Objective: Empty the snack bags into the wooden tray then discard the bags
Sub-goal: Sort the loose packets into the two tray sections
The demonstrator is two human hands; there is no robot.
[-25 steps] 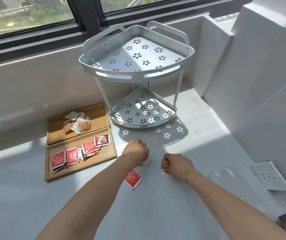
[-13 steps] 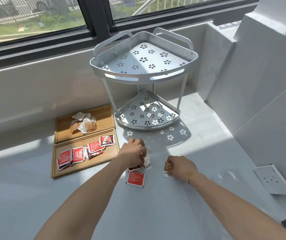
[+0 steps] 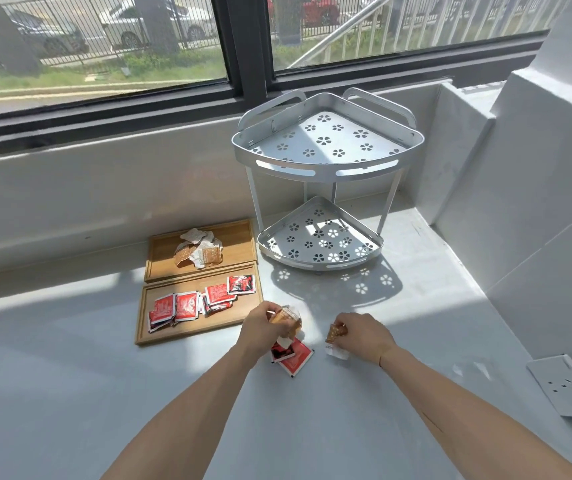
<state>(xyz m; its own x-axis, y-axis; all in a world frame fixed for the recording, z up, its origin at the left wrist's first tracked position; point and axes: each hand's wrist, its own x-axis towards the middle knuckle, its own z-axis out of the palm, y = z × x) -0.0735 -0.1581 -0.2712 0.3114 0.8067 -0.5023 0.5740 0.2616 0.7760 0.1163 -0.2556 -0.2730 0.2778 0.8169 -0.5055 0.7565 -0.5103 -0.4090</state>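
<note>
A crumpled orange snack bag (image 3: 286, 318) is pinched in the left hand (image 3: 263, 330); a smaller orange-and-white bag (image 3: 333, 338) is gripped by the right hand (image 3: 364, 336). Two red packets (image 3: 294, 356) lie flat just beneath the left hand's grip. Left of it, the near wooden tray (image 3: 160, 337) holds red packets; the far wooden tray (image 3: 239, 233) holds crumpled bags.

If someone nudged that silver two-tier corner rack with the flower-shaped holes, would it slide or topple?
The silver two-tier corner rack looks like thin perforated metal, so it is probably light and would slide on the smooth white ledge. Its thin legs and empty, wider upper tier suggest a high push might tip it.
</note>
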